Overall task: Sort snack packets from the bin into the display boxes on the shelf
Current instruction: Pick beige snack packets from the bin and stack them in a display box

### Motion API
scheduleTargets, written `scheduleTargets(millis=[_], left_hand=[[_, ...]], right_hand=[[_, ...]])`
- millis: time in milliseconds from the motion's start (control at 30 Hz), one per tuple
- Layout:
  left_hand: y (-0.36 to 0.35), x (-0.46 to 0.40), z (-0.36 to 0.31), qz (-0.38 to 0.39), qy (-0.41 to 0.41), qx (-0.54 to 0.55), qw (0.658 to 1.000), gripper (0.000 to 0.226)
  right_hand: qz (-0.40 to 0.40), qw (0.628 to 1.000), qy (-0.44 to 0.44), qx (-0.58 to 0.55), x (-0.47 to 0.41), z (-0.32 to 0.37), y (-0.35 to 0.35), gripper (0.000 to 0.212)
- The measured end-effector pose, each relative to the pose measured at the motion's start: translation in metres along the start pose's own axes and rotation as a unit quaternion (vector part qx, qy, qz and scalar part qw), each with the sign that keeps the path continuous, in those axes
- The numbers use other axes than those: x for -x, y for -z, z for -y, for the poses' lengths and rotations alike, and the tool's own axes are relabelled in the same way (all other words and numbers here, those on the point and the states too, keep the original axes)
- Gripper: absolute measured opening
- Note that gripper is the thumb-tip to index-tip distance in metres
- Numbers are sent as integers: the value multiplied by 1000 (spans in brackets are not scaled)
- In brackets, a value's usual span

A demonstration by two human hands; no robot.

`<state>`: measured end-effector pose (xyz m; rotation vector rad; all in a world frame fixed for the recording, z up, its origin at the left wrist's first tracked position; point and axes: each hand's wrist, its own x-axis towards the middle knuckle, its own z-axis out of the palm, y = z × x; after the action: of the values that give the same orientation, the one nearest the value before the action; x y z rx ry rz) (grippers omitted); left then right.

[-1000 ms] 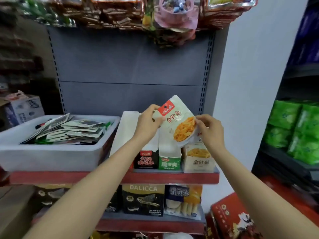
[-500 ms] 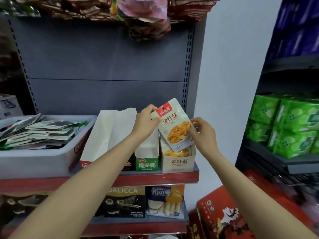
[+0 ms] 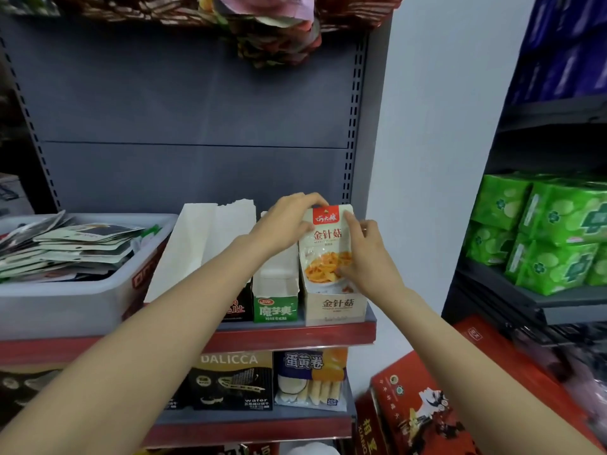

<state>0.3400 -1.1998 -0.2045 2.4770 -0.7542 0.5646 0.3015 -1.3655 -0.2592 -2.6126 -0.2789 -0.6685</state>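
A cream snack packet (image 3: pixel 323 244) with a red label and a picture of orange strips stands upright in the rightmost cream display box (image 3: pixel 335 307) on the shelf. My left hand (image 3: pixel 285 221) grips its top left corner. My right hand (image 3: pixel 368 257) holds its right edge, with the thumb lying on the front. To the left stand a green display box (image 3: pixel 276 310) and a dark one (image 3: pixel 236 307) with white flaps raised. At the far left, the grey bin (image 3: pixel 65 300) holds several flat packets (image 3: pixel 72 247).
The red-edged shelf (image 3: pixel 295 336) carries the bin and boxes. Below it sit a DALICCA wafer box (image 3: pixel 233 379) and an egg-roll pack (image 3: pixel 312 376). Red gift boxes (image 3: pixel 417 412) stand at the lower right. Green packs (image 3: pixel 551 231) fill the neighbouring shelf. Bagged goods hang overhead.
Both hands have lowered the packet from a tilted hold above the boxes to upright inside the rightmost display box. The view has shifted right, so the bin sits further left.
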Motion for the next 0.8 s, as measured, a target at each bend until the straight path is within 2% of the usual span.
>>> scheduleTargets(millis=[167,300,367,433,633,800], left_hand=[[-17,9,2,15,-6,-84,996,40],[-11,23,7,-71,1,-63,995,37],[-2,36,14,-97,1,-52,994,33],[10,54,28,-118,9,-40,992,28],[69,112,100,-206,98,-42,973,20],[134,146,175,-226,219,-99,944,25]], right_hand=[[-17,999,8,32,2,5,-7,90],[-42,998,52,11,3,17,-8,83],[-61,995,84,14,0,29,-10,71],[-43,995,88,-17,-4,48,-13,58],[5,980,129,-149,-24,129,-49,37],[47,965,173,-191,-48,210,-94,38]])
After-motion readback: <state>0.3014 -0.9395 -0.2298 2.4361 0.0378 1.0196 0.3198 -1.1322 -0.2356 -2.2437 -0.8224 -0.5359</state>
